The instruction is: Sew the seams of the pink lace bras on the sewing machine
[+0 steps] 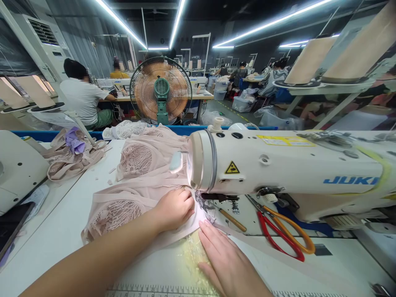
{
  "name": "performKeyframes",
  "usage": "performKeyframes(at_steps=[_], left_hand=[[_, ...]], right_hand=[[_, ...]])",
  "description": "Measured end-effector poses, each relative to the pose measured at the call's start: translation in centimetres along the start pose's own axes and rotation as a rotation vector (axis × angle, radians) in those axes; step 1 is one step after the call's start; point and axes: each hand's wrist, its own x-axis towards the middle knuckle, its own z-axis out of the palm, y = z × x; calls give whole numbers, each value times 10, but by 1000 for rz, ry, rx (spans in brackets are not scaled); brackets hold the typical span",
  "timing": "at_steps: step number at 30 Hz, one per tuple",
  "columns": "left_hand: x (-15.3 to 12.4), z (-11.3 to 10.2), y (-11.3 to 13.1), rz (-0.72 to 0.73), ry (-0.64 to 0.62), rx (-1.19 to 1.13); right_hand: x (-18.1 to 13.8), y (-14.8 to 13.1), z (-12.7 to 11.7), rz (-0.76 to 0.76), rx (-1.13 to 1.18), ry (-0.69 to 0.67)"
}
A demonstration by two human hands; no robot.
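My left hand [176, 208] has its fingers curled on a beige lace bra [119, 212], close to the needle area of a white JUKI sewing machine [278, 161]. What lies under those fingers is partly hidden. Lying flat with fingers stretched out, my right hand [224, 255] touches the fabric's near edge with its fingertips, in front of the presser foot [201, 202]. A narrow beige strip [247, 237] runs from the foot toward the right. More beige lace bras [136, 156] are heaped behind my left hand.
Right of the needle lie scissors [278, 231] with red and orange handles and a wooden-handled tool [233, 220]. A ruler scale [161, 290] runs along the front. A large fan [161, 90] stands beyond the table; a person [83, 93] sits at the back left.
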Motion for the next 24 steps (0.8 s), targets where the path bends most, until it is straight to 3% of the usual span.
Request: performKeyframes(at_steps=[8, 13, 16, 24], left_hand=[[16, -15, -14, 61, 22, -4], [-5, -18, 5, 234, -4, -72], [-22, -11, 12, 264, 69, -21], [-25, -4, -6, 305, 103, -1]], right_hand=[[19, -8, 11, 135, -36, 14], [27, -13, 15, 233, -17, 10], [27, -14, 15, 222, -37, 27], [22, -13, 19, 209, -35, 23]])
